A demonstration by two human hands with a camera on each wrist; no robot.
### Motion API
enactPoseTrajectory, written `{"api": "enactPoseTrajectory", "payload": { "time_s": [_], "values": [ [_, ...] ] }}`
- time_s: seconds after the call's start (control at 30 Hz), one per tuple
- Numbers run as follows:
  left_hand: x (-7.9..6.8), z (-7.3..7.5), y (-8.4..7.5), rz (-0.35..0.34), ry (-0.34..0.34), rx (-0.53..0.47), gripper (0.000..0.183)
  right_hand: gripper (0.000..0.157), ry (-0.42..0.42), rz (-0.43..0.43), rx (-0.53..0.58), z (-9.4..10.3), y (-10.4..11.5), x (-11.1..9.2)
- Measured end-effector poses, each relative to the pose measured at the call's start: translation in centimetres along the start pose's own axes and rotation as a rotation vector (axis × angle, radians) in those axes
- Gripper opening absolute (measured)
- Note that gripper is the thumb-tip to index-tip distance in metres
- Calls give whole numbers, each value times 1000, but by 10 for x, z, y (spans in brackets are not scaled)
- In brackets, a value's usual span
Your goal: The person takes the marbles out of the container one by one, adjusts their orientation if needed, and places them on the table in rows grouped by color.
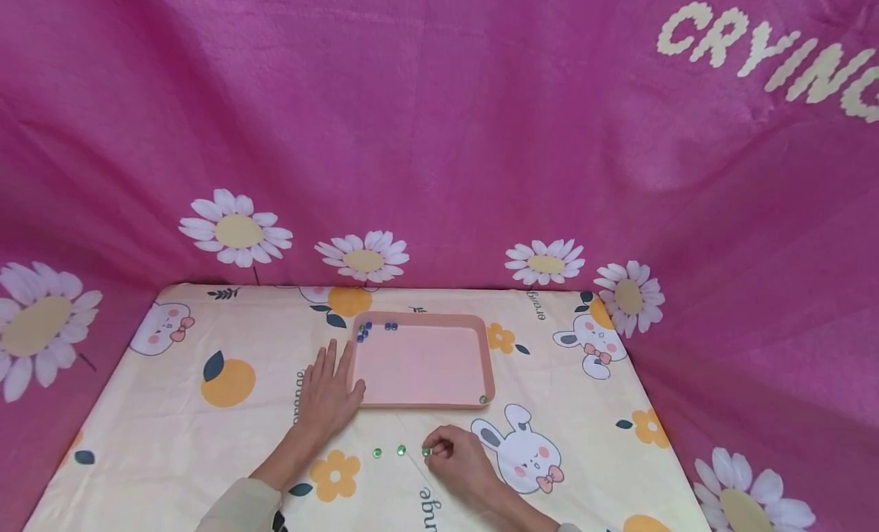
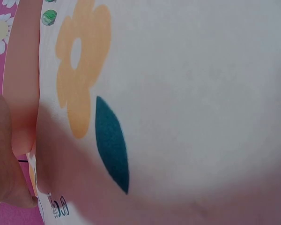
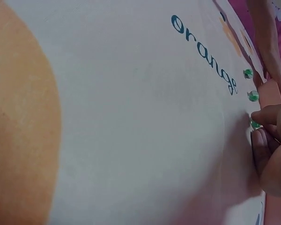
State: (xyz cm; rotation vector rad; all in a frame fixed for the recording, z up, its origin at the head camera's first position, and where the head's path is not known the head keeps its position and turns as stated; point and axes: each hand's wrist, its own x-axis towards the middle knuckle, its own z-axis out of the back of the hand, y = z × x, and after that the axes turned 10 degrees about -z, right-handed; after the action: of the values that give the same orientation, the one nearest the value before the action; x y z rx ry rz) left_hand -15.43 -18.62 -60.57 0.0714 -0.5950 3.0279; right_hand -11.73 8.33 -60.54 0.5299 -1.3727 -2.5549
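A pink tray (image 1: 420, 368) lies on the cloth. My left hand (image 1: 328, 394) rests at its left side with the fingers stretched out and the thumb by the rim. In front of the tray, my right hand (image 1: 462, 462) pinches a green glass marble (image 3: 255, 124) between thumb and finger, right at the cloth. Two more green marbles, one in the middle (image 1: 401, 449) and one at the left (image 1: 377, 453), sit in a row with it. Inside the tray, several blue marbles (image 1: 368, 326) gather around the far left corner, and a green marble (image 1: 484, 399) lies in the near right corner.
A cream tablecloth (image 1: 261, 456) printed with rabbits, oranges and flowers covers the table. Behind it and along both sides hangs a magenta curtain (image 1: 439, 135) with daisies.
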Motion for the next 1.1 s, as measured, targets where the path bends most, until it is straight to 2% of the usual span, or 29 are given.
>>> {"api": "enactPoseTrajectory", "payload": {
  "time_s": [0.17,0.3,0.4,0.5,0.63,0.7,0.83,0.9,1.1],
  "values": [
    [-1,-2,0,2,-16,-2,78,18,0,-18,-11,2,4,1],
    [-1,-3,0,1,-23,-1,78,17,7,33,1,6,10,4],
    [-1,-4,0,-1,-18,4,78,13,45,61,34,9,18,9],
    [-1,-4,0,-3,-19,9,78,5,131,6,162,13,30,16],
    [-1,-4,0,-4,-27,11,78,14,193,-40,332,17,48,29],
    [-1,-4,0,-5,-29,11,78,17,183,-20,339,17,55,36],
    [-1,-4,0,-4,-22,13,79,15,122,30,257,17,68,53],
    [-1,-4,0,-2,-17,15,79,14,96,28,213,17,75,62],
    [-1,-3,-1,-5,-24,19,78,16,18,28,194,17,87,91]
  ]
}}
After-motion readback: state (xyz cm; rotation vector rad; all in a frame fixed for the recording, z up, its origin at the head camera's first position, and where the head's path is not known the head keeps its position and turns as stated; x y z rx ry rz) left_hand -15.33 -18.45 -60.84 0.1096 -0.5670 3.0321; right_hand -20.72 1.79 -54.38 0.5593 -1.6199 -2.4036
